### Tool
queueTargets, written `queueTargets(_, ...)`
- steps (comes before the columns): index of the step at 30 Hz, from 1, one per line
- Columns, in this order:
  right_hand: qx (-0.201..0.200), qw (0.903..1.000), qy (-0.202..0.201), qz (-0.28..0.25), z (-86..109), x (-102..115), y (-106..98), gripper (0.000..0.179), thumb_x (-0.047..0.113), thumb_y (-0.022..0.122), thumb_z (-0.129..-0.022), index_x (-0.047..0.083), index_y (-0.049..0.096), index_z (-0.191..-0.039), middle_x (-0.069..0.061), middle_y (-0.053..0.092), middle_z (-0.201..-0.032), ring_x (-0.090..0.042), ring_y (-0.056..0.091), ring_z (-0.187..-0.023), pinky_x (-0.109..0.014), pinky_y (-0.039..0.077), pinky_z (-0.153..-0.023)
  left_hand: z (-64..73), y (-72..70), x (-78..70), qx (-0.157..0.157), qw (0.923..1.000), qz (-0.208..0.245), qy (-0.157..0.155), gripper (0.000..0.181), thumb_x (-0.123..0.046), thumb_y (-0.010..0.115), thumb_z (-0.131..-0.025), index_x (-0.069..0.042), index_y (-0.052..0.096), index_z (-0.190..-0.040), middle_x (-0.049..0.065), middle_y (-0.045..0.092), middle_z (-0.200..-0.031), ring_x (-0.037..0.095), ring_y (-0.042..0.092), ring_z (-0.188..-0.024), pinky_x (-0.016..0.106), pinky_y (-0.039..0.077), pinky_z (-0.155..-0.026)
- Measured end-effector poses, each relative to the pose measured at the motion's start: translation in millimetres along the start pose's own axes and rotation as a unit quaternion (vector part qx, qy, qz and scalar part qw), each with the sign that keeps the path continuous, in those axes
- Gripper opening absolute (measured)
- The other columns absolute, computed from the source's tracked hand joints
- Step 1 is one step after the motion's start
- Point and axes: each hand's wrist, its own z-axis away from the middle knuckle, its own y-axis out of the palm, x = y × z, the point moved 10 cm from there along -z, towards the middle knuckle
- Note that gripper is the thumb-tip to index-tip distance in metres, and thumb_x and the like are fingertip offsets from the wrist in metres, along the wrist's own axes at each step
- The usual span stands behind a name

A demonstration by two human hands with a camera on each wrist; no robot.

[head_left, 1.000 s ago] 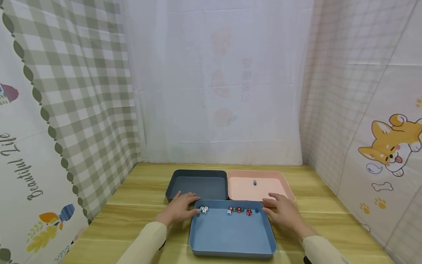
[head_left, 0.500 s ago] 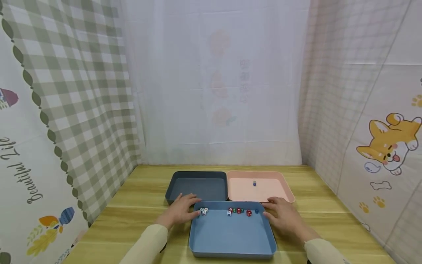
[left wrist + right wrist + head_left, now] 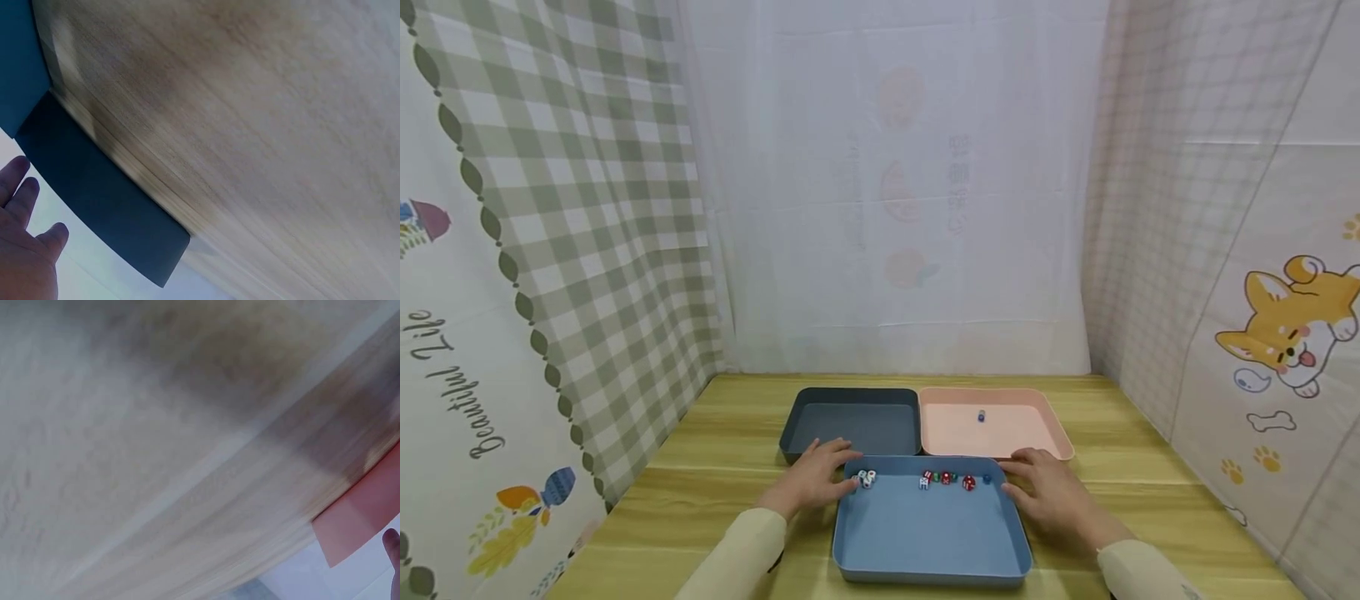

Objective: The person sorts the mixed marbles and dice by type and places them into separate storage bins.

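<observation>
In the head view a blue tray (image 3: 932,533) lies between my hands with several small dice along its far side. White dice (image 3: 868,477) cluster at its far left; red dice (image 3: 968,482) and green ones are further right, and a blue die (image 3: 987,479) is by the right wall. My left hand (image 3: 812,479) is at the tray's far left corner, fingers loosely extended, thumb near the white dice. At the far right corner is my right hand (image 3: 1051,493), fingers relaxed, thumb by the rim. Neither hand holds anything visible; contact with the rim is hard to tell.
Behind the blue tray, a dark tray (image 3: 850,421) and a pink tray (image 3: 1015,417) stand side by side. In the pink one lies a small blue object (image 3: 981,416), probably a die. The wood-grain table (image 3: 700,467) is enclosed by hanging cloths (image 3: 895,208).
My right hand's fingers have lowered slightly toward the blue tray's corner over the last second. The left hand, trays and dice stay in place; the view shifts a little.
</observation>
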Motion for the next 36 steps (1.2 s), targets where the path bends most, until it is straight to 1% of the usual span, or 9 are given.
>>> queueTargets(5, 0.002, 1.0000, 0.004, 0.000, -1.2, -4.7, 3.9, 0.036, 0.034, 0.069, -0.093, 0.014, 0.071, -0.123, -0.008, 0.061, -0.119, -0.030, 0.056, -0.111, -0.053, 0.046, -0.096, -1.4, 1.7, -1.2, -0.006, 0.9999, -0.012, -0.005, 0.046, -0.037, 0.067, -0.095, -0.014, 0.062, -0.135, 0.017, 0.045, -0.149, 0.035, 0.035, -0.142, 0.061, 0.017, -0.115)
queueTargets(8, -0.004, 1.0000, -0.002, 0.001, -1.3, -5.0, 4.9, 0.036, 0.034, 0.069, -0.094, 0.014, 0.071, -0.123, -0.008, 0.061, -0.118, -0.029, 0.057, -0.109, -0.053, 0.046, -0.095, -2.6, 3.2, -2.1, -0.009, 0.9998, -0.017, -0.008, 0.043, -0.036, 0.072, -0.092, -0.015, 0.066, -0.128, 0.017, 0.045, -0.149, 0.035, 0.035, -0.142, 0.061, 0.018, -0.115)
queueTargets(11, -0.015, 0.9998, -0.011, 0.002, -1.0, -3.6, 3.5, 0.036, 0.033, 0.069, -0.093, 0.013, 0.072, -0.123, -0.008, 0.061, -0.117, -0.029, 0.057, -0.108, -0.053, 0.047, -0.094, -4.2, 3.8, -5.1, -0.015, 0.9998, -0.013, -0.003, 0.040, -0.035, 0.075, -0.089, -0.014, 0.069, -0.122, 0.019, 0.045, -0.148, 0.038, 0.034, -0.142, 0.063, 0.020, -0.113)
queueTargets(17, -0.024, 0.9996, -0.011, -0.012, 0.5, -4.9, 1.5, 0.035, 0.033, 0.069, -0.093, 0.013, 0.072, -0.123, -0.009, 0.060, -0.118, -0.030, 0.056, -0.110, -0.053, 0.046, -0.094, -8.4, 6.3, -8.6, -0.029, 0.9995, -0.007, 0.002, 0.034, -0.032, 0.077, -0.087, -0.012, 0.074, -0.114, 0.023, 0.046, -0.146, 0.042, 0.032, -0.142, 0.066, 0.020, -0.111)
queueTargets(22, -0.021, 0.9996, -0.008, -0.017, 1.0, -6.6, 2.1, 0.036, 0.033, 0.069, -0.093, 0.013, 0.071, -0.123, -0.009, 0.059, -0.120, -0.031, 0.055, -0.111, -0.054, 0.045, -0.096, -13.4, 10.5, -8.8, -0.033, 0.9994, -0.012, -0.005, 0.027, -0.033, 0.076, -0.087, -0.016, 0.076, -0.108, 0.023, 0.045, -0.146, 0.044, 0.028, -0.143, 0.067, 0.019, -0.111)
queueTargets(24, -0.020, 0.9996, -0.008, -0.018, 0.9, -6.9, 2.4, 0.036, 0.033, 0.069, -0.093, 0.013, 0.071, -0.123, -0.009, 0.058, -0.119, -0.031, 0.055, -0.111, -0.054, 0.045, -0.095, -15.7, 12.2, -8.6, -0.031, 0.9992, -0.021, -0.009, 0.024, -0.034, 0.076, -0.087, -0.019, 0.077, -0.106, 0.022, 0.045, -0.146, 0.043, 0.027, -0.143, 0.067, 0.019, -0.112)
queueTargets(30, -0.021, 0.9995, -0.011, -0.022, 0.9, -6.2, 4.1, 0.036, 0.033, 0.069, -0.093, 0.013, 0.071, -0.123, -0.009, 0.059, -0.118, -0.030, 0.055, -0.110, -0.053, 0.046, -0.094, -18.8, 16.1, -6.9, -0.032, 0.9978, -0.054, -0.020, 0.021, -0.035, 0.078, -0.085, -0.021, 0.078, -0.100, 0.020, 0.049, -0.143, 0.042, 0.031, -0.142, 0.064, 0.023, -0.111)
queueTargets(34, -0.024, 0.9993, -0.012, -0.025, 1.0, -6.1, 4.8, 0.036, 0.033, 0.069, -0.093, 0.012, 0.071, -0.122, -0.009, 0.059, -0.118, -0.030, 0.055, -0.110, -0.053, 0.047, -0.094, -18.9, 14.7, -9.8, -0.041, 0.9976, -0.055, -0.010, 0.016, -0.032, 0.080, -0.083, -0.021, 0.078, -0.095, 0.020, 0.052, -0.140, 0.042, 0.034, -0.140, 0.065, 0.025, -0.110)
queueTargets(36, -0.025, 0.9993, -0.010, -0.027, 0.8, -6.9, 5.2, 0.036, 0.033, 0.069, -0.093, 0.012, 0.072, -0.122, -0.009, 0.059, -0.119, -0.030, 0.055, -0.110, -0.053, 0.046, -0.094, -19.3, 14.6, -10.3, -0.043, 0.9979, -0.049, -0.009, 0.015, -0.031, 0.081, -0.083, -0.021, 0.079, -0.094, 0.020, 0.052, -0.139, 0.043, 0.034, -0.140, 0.065, 0.025, -0.110)
